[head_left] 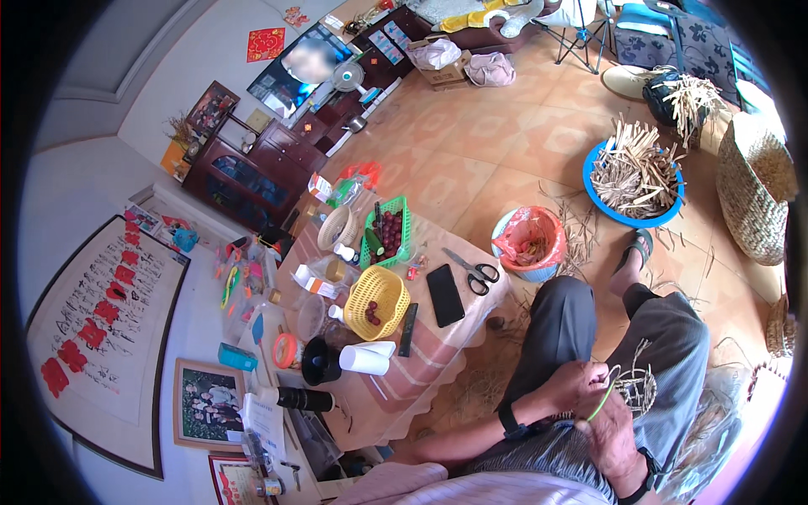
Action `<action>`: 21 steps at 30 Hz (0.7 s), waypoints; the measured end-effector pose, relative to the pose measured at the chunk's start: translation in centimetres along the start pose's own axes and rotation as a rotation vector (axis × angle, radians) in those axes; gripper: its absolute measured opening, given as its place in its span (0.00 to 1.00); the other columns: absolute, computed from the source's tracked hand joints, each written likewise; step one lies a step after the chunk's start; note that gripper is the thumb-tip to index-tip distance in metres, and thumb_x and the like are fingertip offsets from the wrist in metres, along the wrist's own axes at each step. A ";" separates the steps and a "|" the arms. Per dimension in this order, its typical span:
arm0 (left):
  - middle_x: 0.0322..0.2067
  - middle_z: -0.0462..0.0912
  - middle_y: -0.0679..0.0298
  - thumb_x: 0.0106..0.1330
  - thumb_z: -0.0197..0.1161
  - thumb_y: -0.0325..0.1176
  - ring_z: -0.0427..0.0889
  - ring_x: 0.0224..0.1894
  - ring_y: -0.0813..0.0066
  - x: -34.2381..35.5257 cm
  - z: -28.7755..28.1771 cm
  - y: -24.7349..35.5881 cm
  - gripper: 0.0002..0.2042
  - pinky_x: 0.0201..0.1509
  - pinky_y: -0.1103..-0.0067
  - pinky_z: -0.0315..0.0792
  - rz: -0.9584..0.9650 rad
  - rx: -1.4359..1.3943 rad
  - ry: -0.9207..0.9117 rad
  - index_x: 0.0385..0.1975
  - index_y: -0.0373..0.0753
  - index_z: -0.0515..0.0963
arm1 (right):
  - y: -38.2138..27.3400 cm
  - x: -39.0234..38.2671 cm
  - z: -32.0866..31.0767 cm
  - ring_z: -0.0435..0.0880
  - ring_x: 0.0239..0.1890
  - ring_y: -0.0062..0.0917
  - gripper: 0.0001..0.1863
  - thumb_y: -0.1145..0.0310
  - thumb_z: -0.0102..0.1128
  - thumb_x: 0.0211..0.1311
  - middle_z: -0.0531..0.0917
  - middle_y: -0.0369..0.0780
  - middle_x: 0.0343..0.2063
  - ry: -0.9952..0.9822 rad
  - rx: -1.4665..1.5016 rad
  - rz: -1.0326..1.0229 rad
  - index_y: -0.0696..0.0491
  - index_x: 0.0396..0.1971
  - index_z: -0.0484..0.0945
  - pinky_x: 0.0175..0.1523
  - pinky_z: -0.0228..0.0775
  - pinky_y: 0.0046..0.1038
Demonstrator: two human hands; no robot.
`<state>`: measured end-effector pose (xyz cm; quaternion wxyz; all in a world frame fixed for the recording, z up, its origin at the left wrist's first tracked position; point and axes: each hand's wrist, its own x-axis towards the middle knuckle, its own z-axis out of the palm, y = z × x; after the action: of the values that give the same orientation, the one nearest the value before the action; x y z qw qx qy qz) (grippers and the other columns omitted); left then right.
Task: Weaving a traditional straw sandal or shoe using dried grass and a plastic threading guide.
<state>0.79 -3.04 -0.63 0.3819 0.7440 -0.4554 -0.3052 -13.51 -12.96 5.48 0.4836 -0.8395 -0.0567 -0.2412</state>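
Note:
Over my lap, a small open-weave straw piece (637,392) sticks out beyond my hands, with loose strand ends at its top. My left hand (574,387) is closed, its fingertips pinching a pale strand beside the weave. Just below it, my right hand (609,436) is curled around the near side of the woven piece. A thin green strip (599,406) curves between the two hands, and its pale end loops up past the left fingers. My palms and the lower part of the weave are hidden.
Left of my knees, a cloth-covered table (404,341) bears scissors (476,273), a black phone (444,295), a yellow basket (376,296) and a green basket (386,231). A lined bin (502,229) stands past my knee. Beyond my foot is a blue basin (592,186) of dry straw.

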 end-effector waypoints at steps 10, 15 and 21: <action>0.32 0.86 0.51 0.67 0.65 0.35 0.86 0.35 0.72 -1.4 -1.3 1.7 0.13 0.40 0.72 0.77 -0.262 -0.076 0.028 0.38 0.29 0.78 | -2.7 -2.6 -2.8 0.61 0.11 0.16 0.26 0.50 0.49 0.79 0.68 0.34 0.11 0.168 0.980 0.591 0.54 0.23 0.66 0.18 0.51 0.23; 0.29 0.85 0.57 0.67 0.67 0.33 0.85 0.33 0.75 -2.2 -2.0 1.3 0.10 0.39 0.75 0.77 -0.193 -0.130 0.153 0.39 0.32 0.79 | -5.9 -3.7 -5.7 0.61 0.19 0.19 0.22 0.58 0.50 0.78 0.67 0.34 0.15 -0.018 0.855 0.602 0.52 0.22 0.62 0.26 0.51 0.26; 0.37 0.87 0.49 0.66 0.66 0.28 0.89 0.41 0.60 -2.5 -3.1 2.4 0.14 0.47 0.72 0.80 -0.125 -0.002 0.085 0.48 0.32 0.77 | -5.7 -5.8 -5.2 0.64 0.22 0.13 0.20 0.57 0.48 0.80 0.72 0.30 0.23 0.036 1.016 0.705 0.56 0.30 0.76 0.29 0.56 0.20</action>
<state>1.19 -0.56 3.23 0.3816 0.7830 -0.3912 -0.2971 -22.33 -13.58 9.41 0.8744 -0.4684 0.1246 -0.0237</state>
